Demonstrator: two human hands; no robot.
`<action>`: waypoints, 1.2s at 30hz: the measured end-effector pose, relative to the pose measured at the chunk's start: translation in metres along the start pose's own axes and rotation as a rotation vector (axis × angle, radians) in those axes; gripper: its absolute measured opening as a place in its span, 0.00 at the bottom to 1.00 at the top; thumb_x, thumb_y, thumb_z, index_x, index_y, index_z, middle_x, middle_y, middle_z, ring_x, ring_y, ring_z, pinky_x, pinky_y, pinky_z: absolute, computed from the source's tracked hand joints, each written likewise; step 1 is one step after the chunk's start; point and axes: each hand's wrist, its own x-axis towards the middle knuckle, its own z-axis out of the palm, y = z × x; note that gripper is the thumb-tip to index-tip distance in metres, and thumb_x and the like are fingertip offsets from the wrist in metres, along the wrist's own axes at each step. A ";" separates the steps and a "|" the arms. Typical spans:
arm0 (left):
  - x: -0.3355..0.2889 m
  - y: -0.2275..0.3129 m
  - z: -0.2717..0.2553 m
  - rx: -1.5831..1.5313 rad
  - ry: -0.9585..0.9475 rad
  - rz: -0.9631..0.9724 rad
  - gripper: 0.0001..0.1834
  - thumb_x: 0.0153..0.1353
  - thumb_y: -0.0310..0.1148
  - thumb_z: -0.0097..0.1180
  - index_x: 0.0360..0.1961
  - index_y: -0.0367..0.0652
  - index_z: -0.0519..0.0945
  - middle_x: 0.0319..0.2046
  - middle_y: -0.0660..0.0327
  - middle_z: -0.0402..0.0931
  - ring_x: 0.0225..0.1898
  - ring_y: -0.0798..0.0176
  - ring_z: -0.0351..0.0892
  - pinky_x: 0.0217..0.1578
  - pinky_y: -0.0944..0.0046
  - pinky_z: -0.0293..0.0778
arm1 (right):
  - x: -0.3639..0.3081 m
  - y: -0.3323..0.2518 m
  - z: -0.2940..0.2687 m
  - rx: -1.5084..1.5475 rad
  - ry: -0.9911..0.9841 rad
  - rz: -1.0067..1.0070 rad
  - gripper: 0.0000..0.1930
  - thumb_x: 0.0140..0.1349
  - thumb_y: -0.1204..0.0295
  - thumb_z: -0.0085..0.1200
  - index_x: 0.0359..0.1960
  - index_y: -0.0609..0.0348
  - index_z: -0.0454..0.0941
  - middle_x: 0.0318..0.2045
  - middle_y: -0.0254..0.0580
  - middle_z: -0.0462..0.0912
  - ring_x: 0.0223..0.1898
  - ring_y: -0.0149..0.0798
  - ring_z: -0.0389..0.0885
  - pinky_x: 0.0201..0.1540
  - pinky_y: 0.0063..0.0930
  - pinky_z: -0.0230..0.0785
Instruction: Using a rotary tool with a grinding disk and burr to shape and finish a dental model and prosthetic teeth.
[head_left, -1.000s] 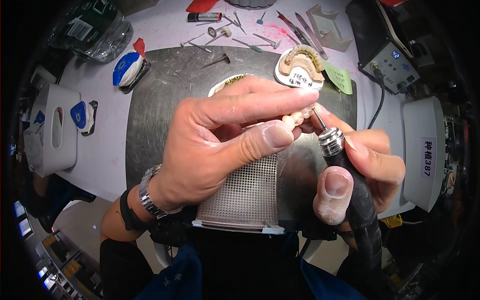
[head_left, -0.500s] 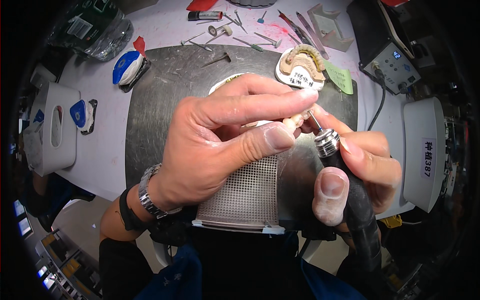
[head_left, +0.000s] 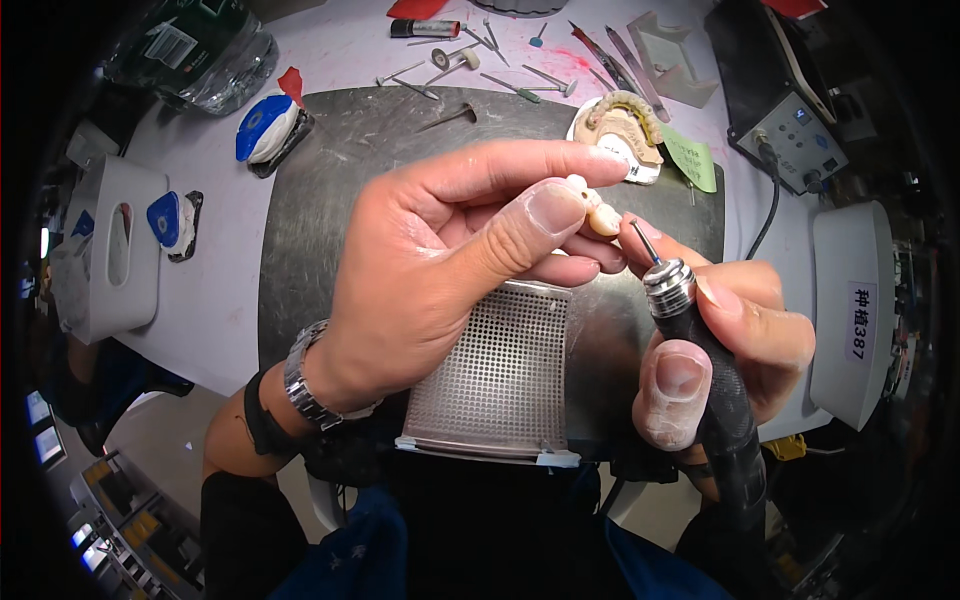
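Observation:
My left hand [head_left: 430, 250] pinches a small tooth-coloured dental bridge [head_left: 603, 219] between thumb and fingers, part of it hidden behind the thumb. In my right hand [head_left: 765, 335] is a black rotary handpiece [head_left: 722, 400] with a silver collar [head_left: 668, 287], its hose running down toward my lap. A thin metal bur [head_left: 646, 241] sticks out of the collar. Its tip stands just right of the bridge, with a small gap between them. Both hands are above a perforated metal grille [head_left: 495, 380] set at the front of a grey metal plate [head_left: 310, 200].
Behind the hands sits a plaster dental model [head_left: 640, 165] with a row of teeth. Loose burs and polishing wheels [head_left: 455, 60] lie at the back. A control box [head_left: 790, 140] stands far right, above a white bin [head_left: 850, 320]. Blue-and-white moulds [head_left: 265, 130] and another white container [head_left: 120, 260] are left.
The bur tip was against the bridge and is now slightly apart from it. My left hand has turned, showing more of the bridge. The whole view has shifted a little.

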 end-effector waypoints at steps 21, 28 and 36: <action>0.000 -0.006 -0.008 0.133 -0.013 0.140 0.15 0.64 0.34 0.47 0.43 0.31 0.73 0.32 0.56 0.77 0.31 0.72 0.78 0.33 0.76 0.76 | -0.002 0.002 0.004 0.159 0.030 0.102 0.15 0.59 0.68 0.52 0.42 0.62 0.64 0.32 0.51 0.72 0.42 0.49 0.78 0.49 0.37 0.69; -0.001 -0.006 -0.005 0.104 0.008 0.120 0.14 0.63 0.33 0.48 0.43 0.31 0.73 0.32 0.56 0.77 0.30 0.73 0.78 0.33 0.76 0.76 | -0.003 -0.001 0.002 0.162 -0.012 0.103 0.14 0.59 0.69 0.52 0.42 0.61 0.63 0.33 0.50 0.71 0.43 0.52 0.77 0.50 0.39 0.69; 0.000 -0.006 -0.003 0.078 0.010 0.101 0.15 0.63 0.34 0.48 0.43 0.30 0.73 0.32 0.55 0.77 0.31 0.70 0.79 0.33 0.76 0.77 | -0.003 -0.003 0.006 0.116 0.047 0.104 0.16 0.59 0.68 0.53 0.43 0.63 0.63 0.31 0.51 0.70 0.40 0.51 0.78 0.48 0.46 0.72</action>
